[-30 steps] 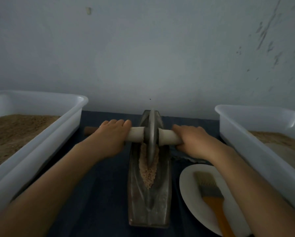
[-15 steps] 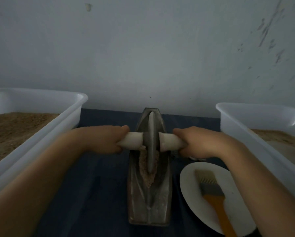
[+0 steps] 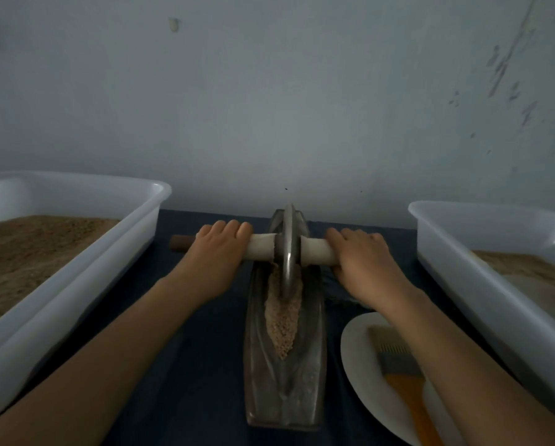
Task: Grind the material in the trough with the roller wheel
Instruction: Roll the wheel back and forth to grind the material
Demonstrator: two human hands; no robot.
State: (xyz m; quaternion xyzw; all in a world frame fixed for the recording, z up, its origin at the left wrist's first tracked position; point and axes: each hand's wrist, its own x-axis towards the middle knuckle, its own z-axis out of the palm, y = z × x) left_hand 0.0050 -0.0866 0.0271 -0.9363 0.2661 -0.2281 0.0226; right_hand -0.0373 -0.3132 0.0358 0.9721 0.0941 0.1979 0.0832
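A long metal trough (image 3: 284, 391) lies lengthwise on the dark cloth in front of me. Coarse tan material (image 3: 282, 320) fills its middle groove. The metal roller wheel (image 3: 288, 249) stands upright in the far part of the trough, on the far end of the material. A white-wrapped axle handle (image 3: 316, 252) runs through the wheel to both sides. My left hand (image 3: 216, 252) grips the left half of the handle, its brown end showing beyond my fingers. My right hand (image 3: 361, 255) grips the right half.
A white plastic tub (image 3: 76, 278) of brown powder stands at the left, another white tub (image 3: 482, 284) with powder at the right. A white plate (image 3: 363, 375) at the near right carries an orange-handled brush (image 3: 401, 378). A grey wall rises just behind the trough.
Both hands have pushed the wheel away from me, from the middle of the trough toward its far end. More of the tan material is uncovered.
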